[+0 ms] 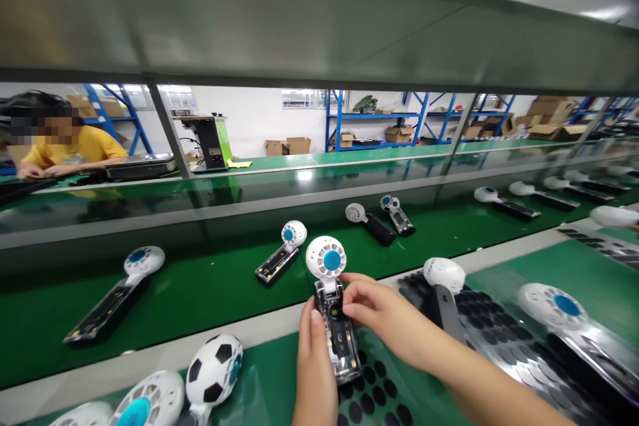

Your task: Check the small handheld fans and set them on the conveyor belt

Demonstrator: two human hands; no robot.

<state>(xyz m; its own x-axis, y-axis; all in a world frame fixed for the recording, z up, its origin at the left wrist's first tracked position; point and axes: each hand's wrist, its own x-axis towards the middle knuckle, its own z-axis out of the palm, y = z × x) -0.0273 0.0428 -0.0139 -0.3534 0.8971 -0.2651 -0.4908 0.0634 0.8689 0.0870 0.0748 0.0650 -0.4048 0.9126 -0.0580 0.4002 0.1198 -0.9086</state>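
Observation:
A handheld fan [343, 346] with a white round head, a blue hub and a see-through body stands upright before me. My left hand [315, 363] is closed around the left side of its body, thumb along the front edge. My right hand [372, 303] grips the upper right side just under the head, fingertips bent against the body. A dark round spot shows by those fingertips; whether they also pinch something small is hidden. Below the fan lies a sheet of black round stickers [368, 403]. Right of my right arm, another fan [444, 276] lies on more stickers [479, 316].
Several fans, such as one with a blue hub [144, 259], lie along the green conveyor belt [210, 299]. A football-patterned fan [214, 369] sits at lower left. One more fan [552, 306] lies at right. A metal hood [299, 20] hangs overhead. Beyond the belt sits a person in yellow [84, 146].

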